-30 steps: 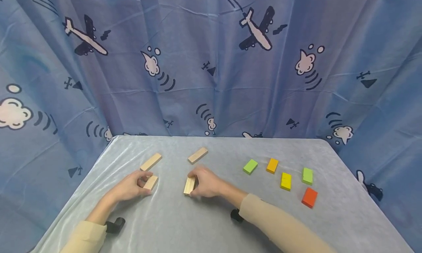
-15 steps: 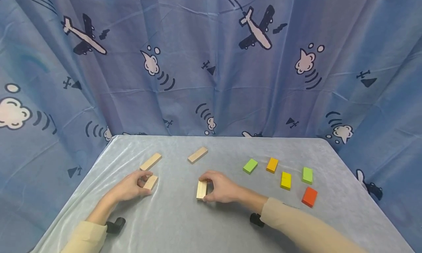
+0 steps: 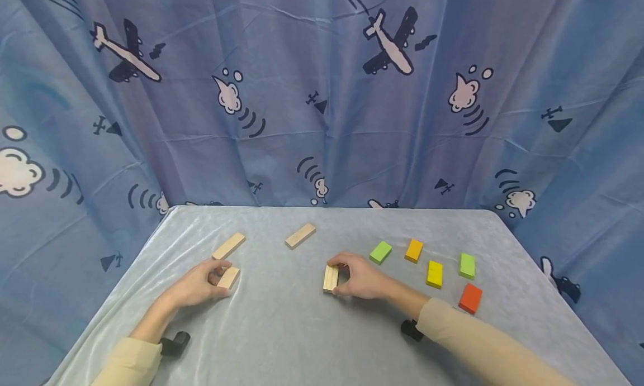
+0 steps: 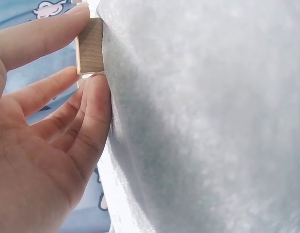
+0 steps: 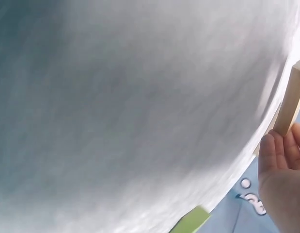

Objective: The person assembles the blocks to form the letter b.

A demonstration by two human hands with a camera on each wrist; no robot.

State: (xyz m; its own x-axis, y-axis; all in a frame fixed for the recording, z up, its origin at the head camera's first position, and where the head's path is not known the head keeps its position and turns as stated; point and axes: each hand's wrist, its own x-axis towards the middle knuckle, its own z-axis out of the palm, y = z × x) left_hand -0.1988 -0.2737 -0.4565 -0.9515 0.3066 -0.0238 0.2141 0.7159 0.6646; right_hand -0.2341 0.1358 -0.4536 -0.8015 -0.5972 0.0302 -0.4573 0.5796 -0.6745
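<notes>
My left hand [image 3: 197,284] pinches a plain wooden block [image 3: 229,278] on the left part of the table, thumb at one end and fingers at the other. The left wrist view shows the end of this block [image 4: 91,46] between thumb and fingertips, close to the cloth. Near the table's middle, my right hand [image 3: 364,278] grips a second plain wooden block [image 3: 330,279] by its two ends. The right wrist view catches that block [image 5: 290,104] at its right edge with fingertips against it. Whether it touches the cloth is hard to tell.
Two more plain wooden blocks lie farther back, one at left [image 3: 228,246] and one near centre [image 3: 300,236]. Right of my right hand lie painted blocks: green [image 3: 380,252], orange [image 3: 413,251], yellow [image 3: 435,274], another green [image 3: 467,266] and red [image 3: 470,298]. A patterned curtain [image 3: 282,151] hangs behind.
My right hand has carried its wooden block rightward across the table, toward the painted blocks. My left hand stays in place on its block.
</notes>
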